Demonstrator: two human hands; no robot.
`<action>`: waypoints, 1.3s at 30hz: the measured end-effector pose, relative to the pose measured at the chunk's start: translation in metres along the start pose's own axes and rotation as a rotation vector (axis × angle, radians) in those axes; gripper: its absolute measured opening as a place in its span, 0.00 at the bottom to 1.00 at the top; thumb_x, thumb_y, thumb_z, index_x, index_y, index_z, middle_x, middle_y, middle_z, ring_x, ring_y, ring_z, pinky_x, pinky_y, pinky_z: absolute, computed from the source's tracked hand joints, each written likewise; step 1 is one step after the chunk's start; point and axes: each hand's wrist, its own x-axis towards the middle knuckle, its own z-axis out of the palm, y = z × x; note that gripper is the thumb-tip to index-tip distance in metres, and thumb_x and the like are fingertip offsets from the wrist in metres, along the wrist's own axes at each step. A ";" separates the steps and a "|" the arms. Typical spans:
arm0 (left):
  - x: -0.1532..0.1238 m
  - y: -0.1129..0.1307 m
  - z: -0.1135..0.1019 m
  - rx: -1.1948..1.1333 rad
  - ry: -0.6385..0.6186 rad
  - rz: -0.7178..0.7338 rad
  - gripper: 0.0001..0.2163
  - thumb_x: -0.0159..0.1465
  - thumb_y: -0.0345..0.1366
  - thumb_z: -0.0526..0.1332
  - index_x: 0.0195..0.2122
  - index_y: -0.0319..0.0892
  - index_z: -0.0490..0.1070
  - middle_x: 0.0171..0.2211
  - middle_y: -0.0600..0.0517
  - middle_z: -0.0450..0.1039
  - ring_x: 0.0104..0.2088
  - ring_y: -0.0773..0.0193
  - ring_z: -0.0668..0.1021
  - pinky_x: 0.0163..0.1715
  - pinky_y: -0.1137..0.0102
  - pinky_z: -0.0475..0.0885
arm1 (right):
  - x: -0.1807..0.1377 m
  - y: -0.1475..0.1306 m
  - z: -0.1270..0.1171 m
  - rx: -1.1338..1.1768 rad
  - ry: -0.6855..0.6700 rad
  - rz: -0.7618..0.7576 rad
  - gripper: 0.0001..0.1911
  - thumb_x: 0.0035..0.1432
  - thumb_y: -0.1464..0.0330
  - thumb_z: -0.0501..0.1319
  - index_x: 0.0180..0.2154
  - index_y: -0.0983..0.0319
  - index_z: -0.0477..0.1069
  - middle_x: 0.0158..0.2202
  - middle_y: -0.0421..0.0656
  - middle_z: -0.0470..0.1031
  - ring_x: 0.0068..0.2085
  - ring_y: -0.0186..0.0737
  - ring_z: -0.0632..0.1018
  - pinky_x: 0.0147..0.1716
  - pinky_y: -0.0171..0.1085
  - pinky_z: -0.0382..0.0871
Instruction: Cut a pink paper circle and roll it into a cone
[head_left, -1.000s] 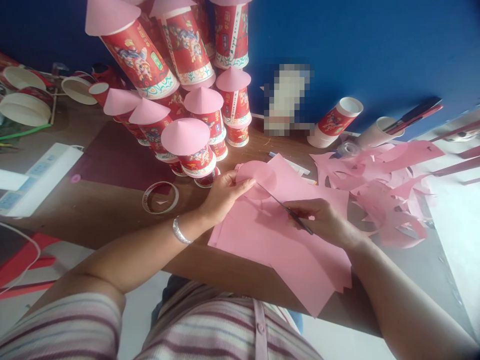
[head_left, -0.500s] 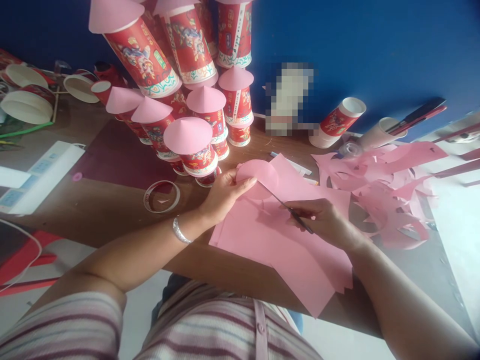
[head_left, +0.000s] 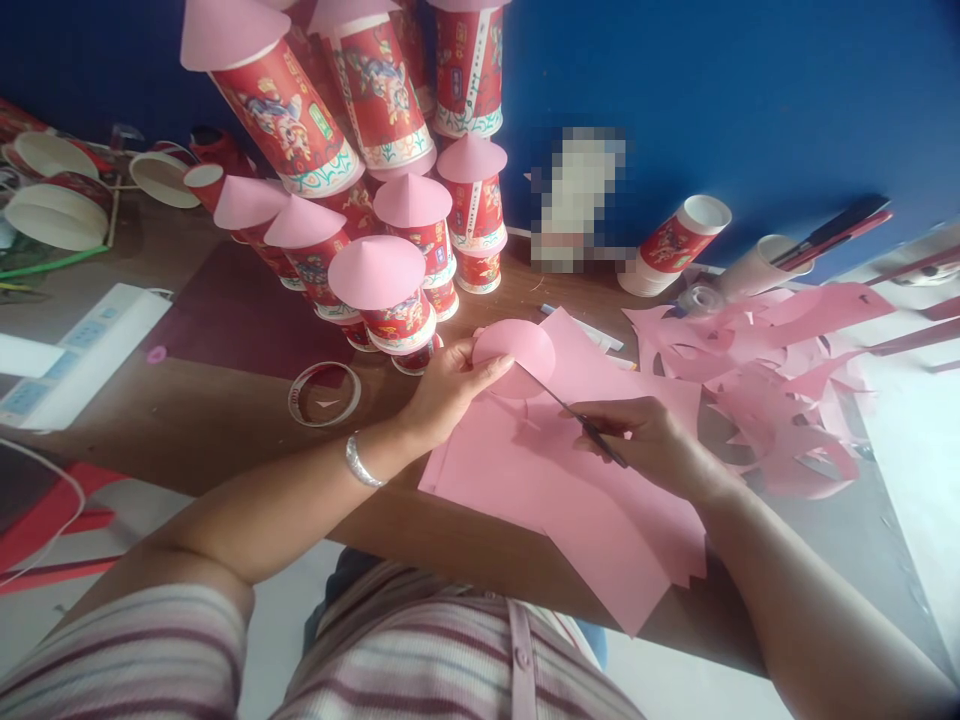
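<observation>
A round pink paper disc (head_left: pixel 523 340) is pinched at its left edge by my left hand (head_left: pixel 457 385), thumb on top and closed. My right hand (head_left: pixel 637 435) is closed around a slim dark tool with a straight blade (head_left: pixel 600 440); whether it is a knife or scissors I cannot tell. The blade's tip lies at the disc near my left thumb, and the blade slants down to the right. Under both hands are overlapping pink paper sheets (head_left: pixel 517 470) on the brown table.
Behind my left hand stand stacked red paper cups (head_left: pixel 401 320) with pink cone tops (head_left: pixel 377 272). Pink paper scraps (head_left: pixel 780 370) pile up at the right. A tape ring (head_left: pixel 324 393) and a white power strip (head_left: pixel 82 355) lie left; more cups (head_left: pixel 686 235) stand by the blue wall.
Hands, blade and paper keep almost the same places. The disc's upper part now looks slightly more raised and separate along the blade.
</observation>
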 end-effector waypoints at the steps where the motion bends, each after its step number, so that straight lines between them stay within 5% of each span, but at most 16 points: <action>1: 0.000 0.000 0.000 -0.002 -0.004 0.000 0.17 0.61 0.48 0.76 0.42 0.39 0.83 0.42 0.48 0.82 0.44 0.59 0.80 0.48 0.67 0.74 | 0.000 0.000 0.000 -0.003 -0.001 0.000 0.24 0.53 0.56 0.71 0.47 0.63 0.88 0.24 0.40 0.75 0.24 0.35 0.69 0.25 0.38 0.71; 30: 0.001 0.001 -0.003 0.040 -0.022 0.003 0.18 0.62 0.49 0.75 0.42 0.40 0.83 0.41 0.47 0.83 0.44 0.57 0.81 0.47 0.65 0.75 | 0.001 0.006 0.000 -0.050 0.006 -0.024 0.24 0.55 0.55 0.69 0.48 0.62 0.87 0.25 0.40 0.77 0.24 0.36 0.71 0.26 0.38 0.71; 39: 0.003 0.008 0.000 -0.128 -0.035 -0.002 0.19 0.58 0.49 0.76 0.43 0.39 0.82 0.42 0.45 0.85 0.47 0.49 0.84 0.46 0.61 0.78 | 0.006 0.021 -0.007 -0.617 0.162 -0.120 0.15 0.60 0.66 0.62 0.48 0.55 0.82 0.36 0.43 0.86 0.34 0.44 0.83 0.32 0.38 0.70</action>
